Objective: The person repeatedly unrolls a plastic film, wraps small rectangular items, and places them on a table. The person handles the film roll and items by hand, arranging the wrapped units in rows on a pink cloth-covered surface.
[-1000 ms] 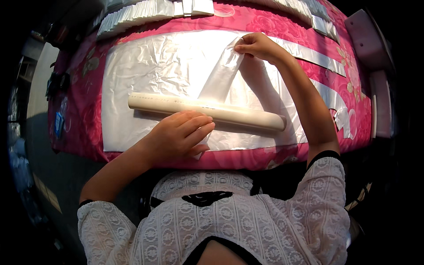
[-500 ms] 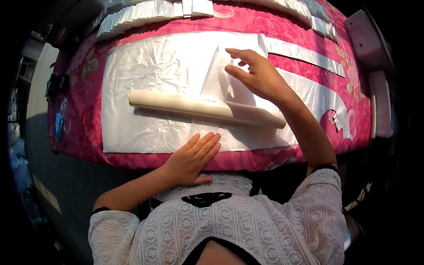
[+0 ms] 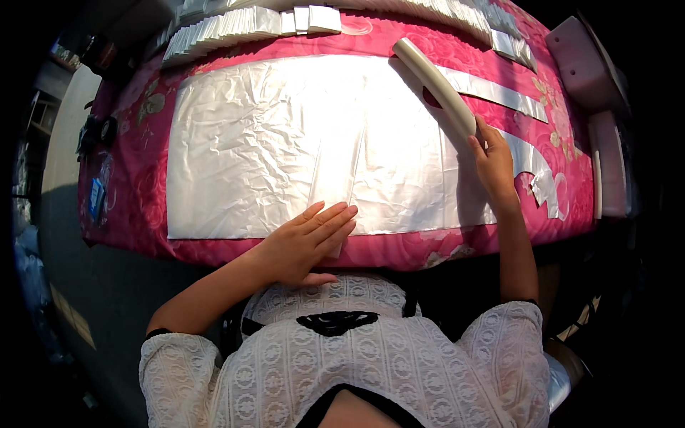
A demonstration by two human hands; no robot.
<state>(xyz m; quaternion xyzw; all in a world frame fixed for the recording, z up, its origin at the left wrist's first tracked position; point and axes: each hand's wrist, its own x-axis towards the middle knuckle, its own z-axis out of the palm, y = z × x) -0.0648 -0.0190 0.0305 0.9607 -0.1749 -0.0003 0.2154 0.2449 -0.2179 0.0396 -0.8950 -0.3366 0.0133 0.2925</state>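
Observation:
A large white plastic bag point(image 3: 242, 143) lies wrinkled across the table, its cut-out handle strips stretching off to the right. Flat near the bag's front edge rests my left hand point(image 3: 307, 239), fingers stretched out and holding nothing. My right hand point(image 3: 492, 157) is wrapped round the near end of a long cream tube point(image 3: 439, 85). The tube slants up and away to the left, over the bag's handle side, and throws a shadow on the plastic.
A pink rose-patterned cloth point(image 3: 143, 164) covers the table. Rows of folded white plastic packets point(image 3: 228, 32) stand along the far edge. Pale pink bins point(image 3: 585, 64) sit at the right end. A small blue packet point(image 3: 96, 198) and a black object point(image 3: 96, 135) lie at the left.
My right hand has taken hold of the tube, which lay across the bag, and swung it to the right. A fold in the bag now lies flatter. My left hand has barely moved.

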